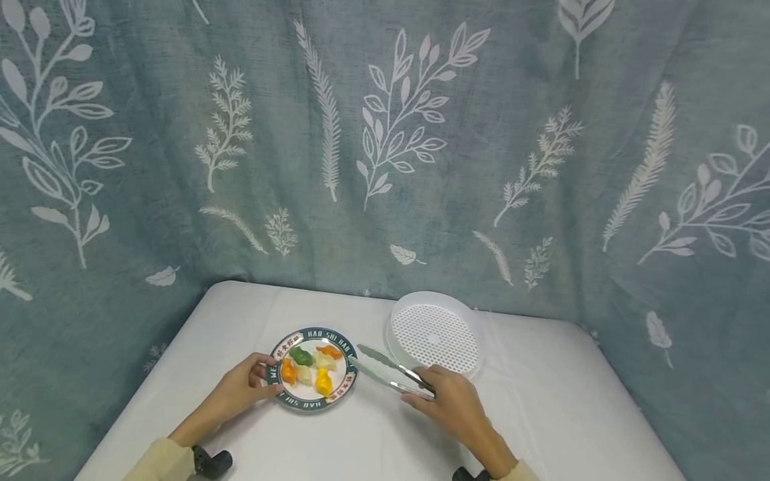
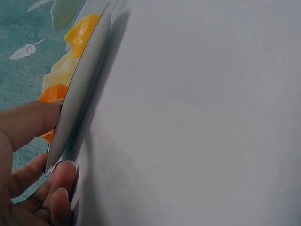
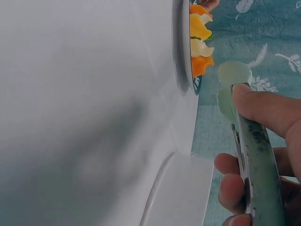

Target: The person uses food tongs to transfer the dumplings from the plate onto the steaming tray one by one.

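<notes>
My left hand (image 1: 237, 387) grips the left edge of a round plate (image 1: 310, 403) with a dark green patterned rim. In the left wrist view its thumb (image 2: 33, 122) lies over the rim, the other fingers below it. On the plate sit several small dumplings: a green one (image 1: 301, 356), a yellow one (image 1: 323, 383), two orange and two cream. My right hand (image 1: 454, 401) holds metal tongs (image 3: 258, 165) with pale green tips. The tongs' arms stand apart, nothing between them, tips at the plate's right edge in the head view.
A round white tray with a perforated floor (image 1: 433, 334) stands behind the right hand, at the table's back edge. White cloth covers the table (image 1: 541, 414). A green leaf-patterned curtain (image 1: 337, 247) hangs behind and at both sides.
</notes>
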`<state>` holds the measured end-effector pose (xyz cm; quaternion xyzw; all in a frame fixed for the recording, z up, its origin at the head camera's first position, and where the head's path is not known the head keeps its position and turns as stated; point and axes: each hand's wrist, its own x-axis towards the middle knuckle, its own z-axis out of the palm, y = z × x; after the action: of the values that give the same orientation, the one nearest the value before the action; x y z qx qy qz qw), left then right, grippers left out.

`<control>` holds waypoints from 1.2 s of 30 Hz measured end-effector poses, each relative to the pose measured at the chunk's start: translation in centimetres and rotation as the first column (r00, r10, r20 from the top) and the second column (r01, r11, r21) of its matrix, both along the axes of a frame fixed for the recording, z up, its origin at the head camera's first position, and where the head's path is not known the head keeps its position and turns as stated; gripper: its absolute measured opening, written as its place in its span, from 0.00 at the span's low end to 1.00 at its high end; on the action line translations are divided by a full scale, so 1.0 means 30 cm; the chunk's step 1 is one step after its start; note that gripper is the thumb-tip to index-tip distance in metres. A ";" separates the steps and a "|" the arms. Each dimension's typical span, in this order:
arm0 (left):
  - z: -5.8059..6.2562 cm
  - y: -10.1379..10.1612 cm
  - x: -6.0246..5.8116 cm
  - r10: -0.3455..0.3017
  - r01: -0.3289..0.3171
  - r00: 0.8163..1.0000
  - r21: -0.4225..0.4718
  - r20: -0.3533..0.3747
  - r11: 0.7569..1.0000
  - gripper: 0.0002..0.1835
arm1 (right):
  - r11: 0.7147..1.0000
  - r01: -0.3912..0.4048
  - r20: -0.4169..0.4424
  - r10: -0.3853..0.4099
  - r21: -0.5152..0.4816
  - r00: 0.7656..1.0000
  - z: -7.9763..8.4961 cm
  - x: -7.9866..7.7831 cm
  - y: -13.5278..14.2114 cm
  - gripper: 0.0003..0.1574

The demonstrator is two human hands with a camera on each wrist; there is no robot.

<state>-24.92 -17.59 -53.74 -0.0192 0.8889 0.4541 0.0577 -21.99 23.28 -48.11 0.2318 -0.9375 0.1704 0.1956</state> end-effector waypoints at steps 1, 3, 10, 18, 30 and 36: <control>0.001 0.001 -0.001 -0.003 0.003 1.000 0.000 -0.005 1.000 0.37 | 1.000 -0.004 -0.012 0.004 0.010 1.000 -0.001 -0.005 -0.009 0.31; 0.005 0.001 -0.002 -0.004 0.004 1.000 0.002 -0.014 1.000 0.37 | 1.000 -0.011 -0.031 0.012 0.023 0.999 0.001 -0.016 -0.029 0.30; -0.001 0.002 -0.004 0.005 -0.005 1.000 0.000 -0.012 1.000 0.37 | 0.998 0.001 -0.054 0.003 0.066 0.999 0.008 -0.044 -0.080 0.29; -0.004 0.007 -0.004 0.014 -0.014 1.000 -0.002 -0.007 1.000 0.37 | 0.988 0.022 -0.026 -0.018 0.153 0.999 0.009 -0.069 -0.115 0.31; 0.013 0.002 0.004 0.011 -0.011 1.000 0.002 -0.004 1.000 0.36 | 0.981 -0.008 0.002 0.008 0.194 1.000 -0.006 -0.112 -0.174 0.28; 0.010 -0.001 0.002 0.011 -0.011 1.000 0.012 -0.002 1.000 0.36 | 0.981 0.032 0.025 -0.038 0.193 0.999 -0.005 -0.112 -0.202 0.29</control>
<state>-24.85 -17.61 -53.42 -0.0232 0.8860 0.4599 0.0543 -25.34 17.21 -48.27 0.2306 -0.9563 0.0784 0.1617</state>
